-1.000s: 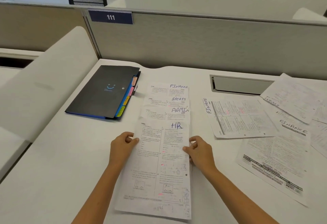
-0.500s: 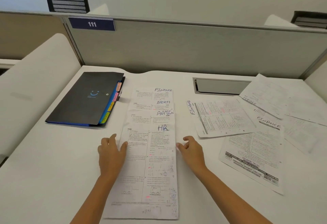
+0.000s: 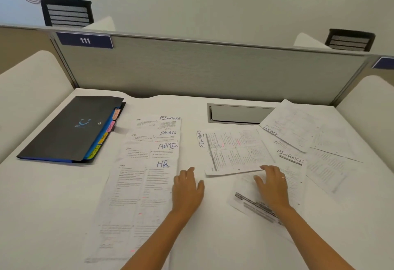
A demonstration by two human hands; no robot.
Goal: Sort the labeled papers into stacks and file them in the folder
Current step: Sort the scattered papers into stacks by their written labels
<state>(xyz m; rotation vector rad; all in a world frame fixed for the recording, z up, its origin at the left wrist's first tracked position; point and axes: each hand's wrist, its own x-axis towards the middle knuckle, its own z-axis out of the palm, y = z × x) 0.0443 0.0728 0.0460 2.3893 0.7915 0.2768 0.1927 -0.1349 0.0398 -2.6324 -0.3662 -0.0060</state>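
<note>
Desk: white cubicle desk (image 3: 53, 195) where we sit, grey partition (image 3: 202, 71) behind it.
Sorted papers: four overlapping sheets (image 3: 147, 163) at centre, headed FINANCE, SPORTS, ADMIN, HR.
Left hand (image 3: 187, 191): flat on the desk at the HR sheet's right edge, fingers straight and close together.
Right hand (image 3: 271, 186): fingers spread on a loose FINANCE sheet (image 3: 292, 163).
Loose papers (image 3: 315, 137): scattered to the right.
Folder (image 3: 70, 129): black, closed, far left, coloured tabs showing.

Counts: 1 black folder (image 3: 70, 129) far left, 4 fanned labeled sheets (image 3: 147, 163) center, at least 4 loose sheets (image 3: 298, 141) right (overlap, exact count unclear), 2 hands (image 3: 187, 191), 2 chairs (image 3: 67, 11) behind partition.
</note>
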